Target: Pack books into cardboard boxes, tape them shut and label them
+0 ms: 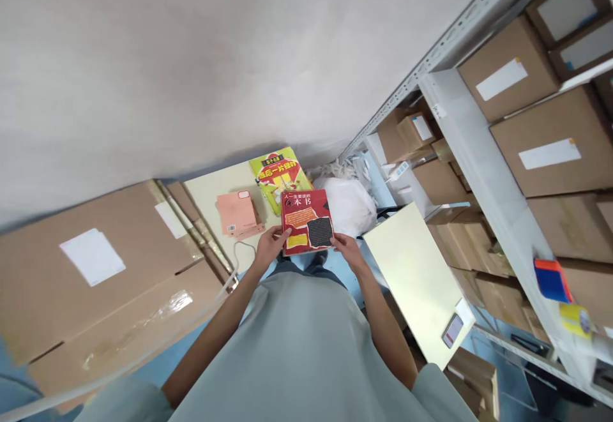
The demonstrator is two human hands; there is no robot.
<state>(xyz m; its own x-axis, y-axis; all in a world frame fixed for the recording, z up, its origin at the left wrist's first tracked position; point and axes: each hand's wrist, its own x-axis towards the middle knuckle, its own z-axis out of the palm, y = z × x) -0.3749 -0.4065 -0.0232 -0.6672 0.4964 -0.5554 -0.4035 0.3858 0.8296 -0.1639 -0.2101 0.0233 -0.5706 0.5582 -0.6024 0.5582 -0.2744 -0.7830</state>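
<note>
I hold a red book with both hands just in front of my body. My left hand grips its lower left corner, and my right hand grips its lower right corner, fingers closed on the cover. Behind the red book, a green and yellow book lies on a pale tabletop. A pink phone-shaped box sits on the table to the left of the books, close to my left hand.
Large cardboard boxes stand at left. A white plastic bag lies right of the books. A pale board with a phone on it is at right. Metal shelves hold several cartons and tape.
</note>
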